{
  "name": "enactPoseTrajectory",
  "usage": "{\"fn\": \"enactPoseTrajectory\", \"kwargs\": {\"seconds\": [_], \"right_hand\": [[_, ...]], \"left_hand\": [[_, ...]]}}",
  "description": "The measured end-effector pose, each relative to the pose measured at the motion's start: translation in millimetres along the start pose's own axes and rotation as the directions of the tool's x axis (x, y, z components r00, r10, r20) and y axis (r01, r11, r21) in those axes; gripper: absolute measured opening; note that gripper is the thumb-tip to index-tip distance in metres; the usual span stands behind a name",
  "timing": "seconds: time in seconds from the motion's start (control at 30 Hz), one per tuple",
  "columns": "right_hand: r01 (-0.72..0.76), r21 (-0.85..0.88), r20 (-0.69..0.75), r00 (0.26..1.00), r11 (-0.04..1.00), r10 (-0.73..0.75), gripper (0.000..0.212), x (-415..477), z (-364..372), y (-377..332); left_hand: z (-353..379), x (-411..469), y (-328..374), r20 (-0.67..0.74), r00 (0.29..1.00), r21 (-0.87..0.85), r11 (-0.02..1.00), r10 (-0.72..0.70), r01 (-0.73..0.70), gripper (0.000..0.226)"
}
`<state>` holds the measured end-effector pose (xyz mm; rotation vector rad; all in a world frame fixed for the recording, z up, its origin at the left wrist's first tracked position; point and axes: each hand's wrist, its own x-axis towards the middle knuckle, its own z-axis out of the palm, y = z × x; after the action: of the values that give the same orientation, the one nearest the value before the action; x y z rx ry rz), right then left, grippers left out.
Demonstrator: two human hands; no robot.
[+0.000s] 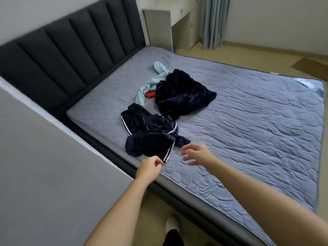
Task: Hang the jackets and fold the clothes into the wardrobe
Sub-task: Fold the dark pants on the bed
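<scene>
Nearest to us, at the bottom edge, a foot in a white sock [173, 223] stands on the tan floor beside the bed frame. Both bare forearms reach out over the near edge of the mattress [248, 125]. The left hand [150, 166] has its fingers loosely curled with nothing between them. The tips lie just beside the white-striped hem of the navy striped garment [150, 134]; we cannot tell whether they touch it. The right hand [198, 154], slightly blurred, is spread with relaxed fingers and holds nothing. It is near the garment's dark cuff.

The striped garment lies crumpled on the quilted grey-blue cover. Just behind it lies a dark velvet garment [181, 93] in a heap. Partly under that heap are a pale blue garment [142, 93] and a small red item [150, 95]. A plain grey panel [44, 157] fills the left. Farther off are the padded dark headboard [71, 50], a pale desk [159, 27] and a grey-blue curtain [214, 20].
</scene>
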<state>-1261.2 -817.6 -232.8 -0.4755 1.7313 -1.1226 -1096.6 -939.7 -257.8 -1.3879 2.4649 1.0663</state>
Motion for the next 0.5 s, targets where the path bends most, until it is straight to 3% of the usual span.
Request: {"fn": "enactPoseTrajectory", "kwargs": {"seconds": [0.1, 0.2, 0.5], "right_hand": [[-0.13, 0.076, -0.051, 0.99, 0.989, 0.134, 0.015, 76.2, -8.0, 13.0], [-0.222, 0.275, -0.116, 0.958, 0.935, 0.262, 0.012, 151.0, -7.0, 34.0], [-0.364, 0.374, -0.12, 0.893, 0.853, 0.434, 0.026, 336.5, 35.0, 131.4]], "left_hand": [[13.9, 78.0, -20.2, 0.082, 0.993, 0.149, 0.986, -0.085, 0.072, 0.016], [29.0, 155.3, -34.5, 0.153, 0.982, 0.265, 0.962, -0.113, 0.07, 0.019], [71.8, 361.1, -102.0, 0.112, 0.993, 0.523, 0.847, 0.04, -0.094, 0.063]]}}
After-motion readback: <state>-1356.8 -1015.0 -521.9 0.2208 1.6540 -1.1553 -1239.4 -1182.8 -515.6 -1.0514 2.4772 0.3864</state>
